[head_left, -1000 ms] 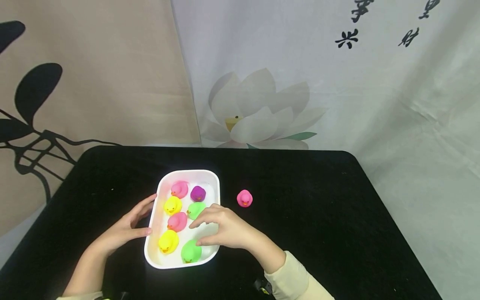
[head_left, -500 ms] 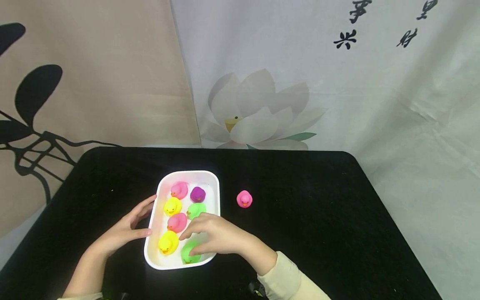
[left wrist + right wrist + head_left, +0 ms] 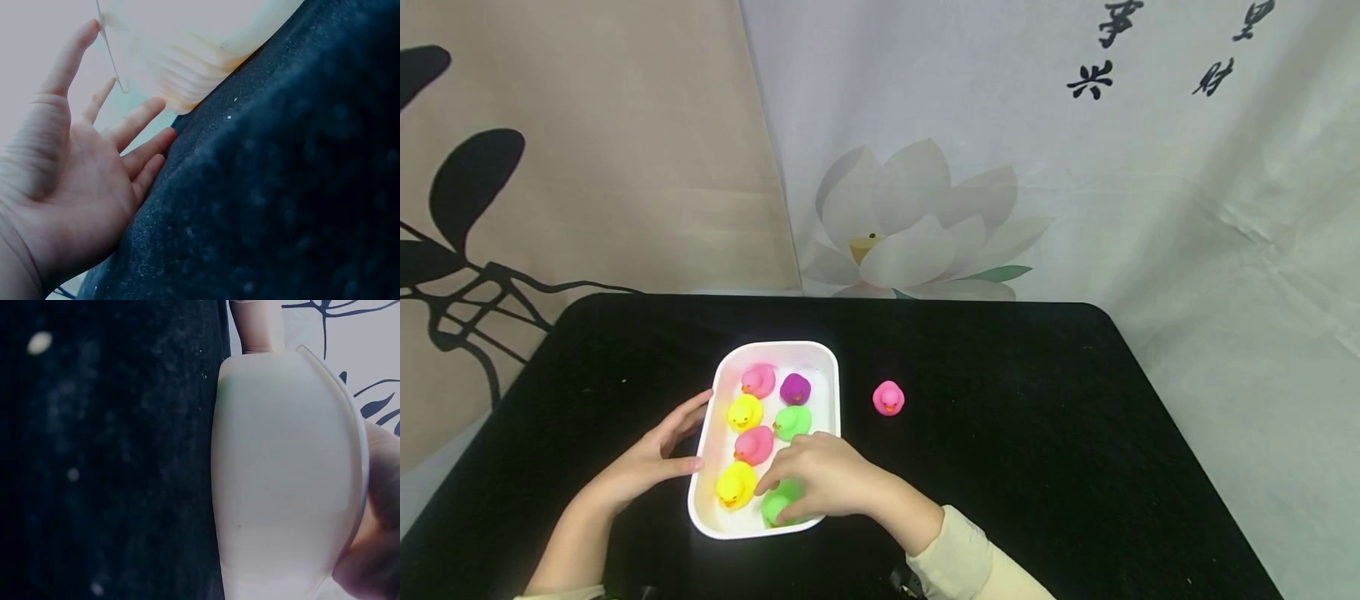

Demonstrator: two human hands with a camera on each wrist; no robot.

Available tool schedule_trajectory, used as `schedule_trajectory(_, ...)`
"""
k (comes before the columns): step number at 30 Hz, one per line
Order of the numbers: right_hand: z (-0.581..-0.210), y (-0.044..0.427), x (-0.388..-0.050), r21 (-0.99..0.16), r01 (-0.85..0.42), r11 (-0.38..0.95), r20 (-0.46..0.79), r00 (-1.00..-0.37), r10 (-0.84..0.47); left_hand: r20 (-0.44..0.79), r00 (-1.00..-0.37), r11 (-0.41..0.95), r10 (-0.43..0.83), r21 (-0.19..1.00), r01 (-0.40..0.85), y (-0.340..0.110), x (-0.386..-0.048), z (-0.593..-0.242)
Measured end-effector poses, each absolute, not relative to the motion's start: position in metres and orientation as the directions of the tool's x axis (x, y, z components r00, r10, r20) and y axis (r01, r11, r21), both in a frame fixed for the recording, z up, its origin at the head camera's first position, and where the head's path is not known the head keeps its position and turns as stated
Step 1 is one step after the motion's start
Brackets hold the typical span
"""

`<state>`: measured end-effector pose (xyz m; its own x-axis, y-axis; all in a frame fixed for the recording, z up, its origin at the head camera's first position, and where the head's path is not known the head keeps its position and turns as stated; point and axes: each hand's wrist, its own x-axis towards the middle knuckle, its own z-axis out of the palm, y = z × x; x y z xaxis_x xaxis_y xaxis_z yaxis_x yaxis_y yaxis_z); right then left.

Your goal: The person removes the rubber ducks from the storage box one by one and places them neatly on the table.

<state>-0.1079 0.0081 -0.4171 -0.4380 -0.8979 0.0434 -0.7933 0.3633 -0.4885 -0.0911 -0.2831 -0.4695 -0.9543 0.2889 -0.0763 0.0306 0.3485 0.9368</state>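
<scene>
We see a green duck point(image 3: 785, 497), a small toy, directly under the right hand point(image 3: 829, 473), between its thumb and bent fingers, at the near end of a white tray point(image 3: 817, 369). That grip is fairly narrow and curves about the duck; we cannot tell whether it pinches, as the tray's wall blocks the right wrist view.

Just left of the fingertips, crowding them, sits a yellow duck point(image 3: 737, 485). Beyond the grip, to the left, a pink duck point(image 3: 754, 445) comes next; straight beyond is a second green duck point(image 3: 793, 423). Farther out in the tray we find another yellow duck point(image 3: 746, 412), a purple duck point(image 3: 795, 389) and another pink duck point(image 3: 759, 380). Outside, beyond the grip and to its right, a lone pink duck point(image 3: 889, 398) rests on the black-covered counter point(image 3: 1022, 433).

Across the tray from the grip, the left hand point(image 3: 651, 458) touches the rim, its fingers spread wide.

The gripped-about green duck's beak points toward the near rim; the hand covers too much for us to judge its long axis.
</scene>
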Motion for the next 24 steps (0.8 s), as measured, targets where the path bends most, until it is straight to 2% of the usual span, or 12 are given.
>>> schedule_trajectory(11, -0.4181, 0.0045, -0.1046, -0.43, -0.799, 0.42, -0.015, -0.459, -0.888, -0.062, -0.953, 0.339, 0.296, 0.94, 0.044, -0.2834, -0.0909, -0.4692)
schedule_trajectory(24, -0.4171, 0.0069, -0.1053, -0.487, -0.775, 0.403, 0.014, -0.468, -0.884, -0.062, -0.952, 0.332, 0.299, 0.942, 0.043, -0.2844, -0.091, -0.4695)
